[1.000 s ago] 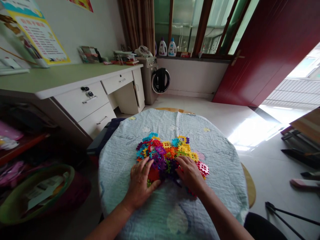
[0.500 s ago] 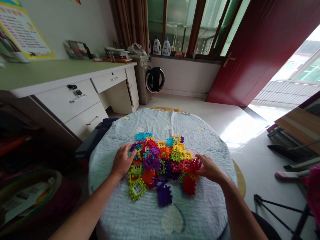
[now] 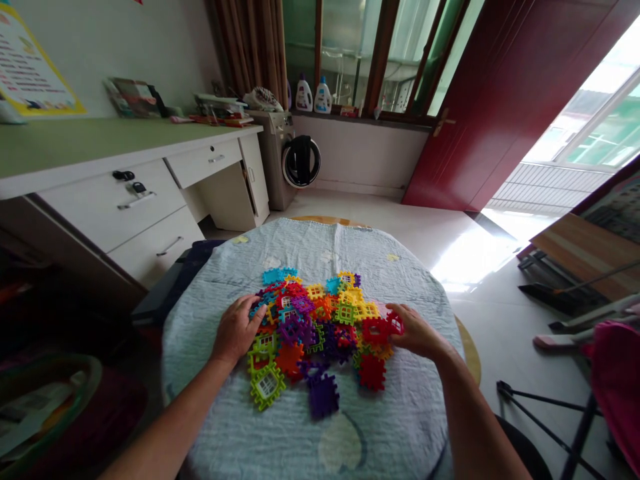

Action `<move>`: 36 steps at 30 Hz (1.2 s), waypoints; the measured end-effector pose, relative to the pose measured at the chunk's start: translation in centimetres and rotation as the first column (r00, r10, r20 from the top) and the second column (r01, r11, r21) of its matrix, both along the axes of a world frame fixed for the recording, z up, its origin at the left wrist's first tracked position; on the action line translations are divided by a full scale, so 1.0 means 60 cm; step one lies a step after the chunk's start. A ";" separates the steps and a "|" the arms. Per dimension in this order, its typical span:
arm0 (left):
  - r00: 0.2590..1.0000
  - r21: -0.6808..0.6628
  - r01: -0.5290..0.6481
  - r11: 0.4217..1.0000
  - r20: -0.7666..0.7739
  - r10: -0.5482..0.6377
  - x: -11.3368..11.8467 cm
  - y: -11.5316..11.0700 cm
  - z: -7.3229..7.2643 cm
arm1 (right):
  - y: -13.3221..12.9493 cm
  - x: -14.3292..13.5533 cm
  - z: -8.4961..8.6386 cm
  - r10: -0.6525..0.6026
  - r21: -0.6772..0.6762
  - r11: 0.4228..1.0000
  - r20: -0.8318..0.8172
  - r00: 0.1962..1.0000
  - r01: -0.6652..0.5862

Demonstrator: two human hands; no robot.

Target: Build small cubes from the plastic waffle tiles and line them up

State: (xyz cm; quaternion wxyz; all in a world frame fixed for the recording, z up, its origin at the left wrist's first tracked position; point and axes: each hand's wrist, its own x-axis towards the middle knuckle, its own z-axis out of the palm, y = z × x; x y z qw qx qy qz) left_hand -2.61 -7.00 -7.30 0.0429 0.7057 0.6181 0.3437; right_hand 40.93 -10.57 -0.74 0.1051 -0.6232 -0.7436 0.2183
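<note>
A heap of colourful toothed plastic tiles lies on the cloth-covered round table. My left hand rests at the heap's left edge, its thumb and fingers apart, touching the blue and purple tiles there. On the right side, my right hand has its thumb and fingers around a red window tile. Beside it lie another red window tile and a solid red tile. A dark purple tile and a lime green window tile are at the near edge of the heap.
A white desk with a green top stands at the left. Behind the table are a washing machine with its door open and a red door. A basket is at the lower left, a black stand at the right.
The view has shifted slightly right. My right hand's fingers have closed on a red window tile and tilted it up. My left hand remains beside the heap.
</note>
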 end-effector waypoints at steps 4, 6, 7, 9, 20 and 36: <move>1.000 -0.004 0.004 1.000 0.003 -0.004 0.000 0.000 0.000 | 0.005 -0.005 -0.001 -0.019 -0.034 0.999 0.016 1.000 0.020; 1.000 -0.008 0.007 1.000 0.004 -0.006 0.000 0.001 0.000 | 0.008 -0.010 -0.003 -0.019 -0.060 0.998 -0.001 1.000 0.019; 1.000 -0.008 0.006 1.000 0.005 -0.006 -0.001 0.001 -0.001 | 0.009 -0.013 -0.005 -0.014 -0.071 0.997 -0.022 1.000 0.013; 1.000 -0.009 0.005 1.000 0.008 -0.005 -0.001 0.002 -0.001 | 0.008 -0.020 -0.009 0.005 -0.083 0.997 -0.084 0.996 -0.012; 1.000 -0.020 0.006 1.000 0.019 -0.005 0.000 0.000 0.003 | -0.002 -0.050 -0.003 0.054 -0.091 0.991 -0.424 0.904 -0.102; 1.000 -0.002 -0.014 1.000 0.015 0.014 0.002 -0.001 0.009 | 0.004 -0.006 0.000 -0.066 0.102 0.992 -0.090 0.994 0.075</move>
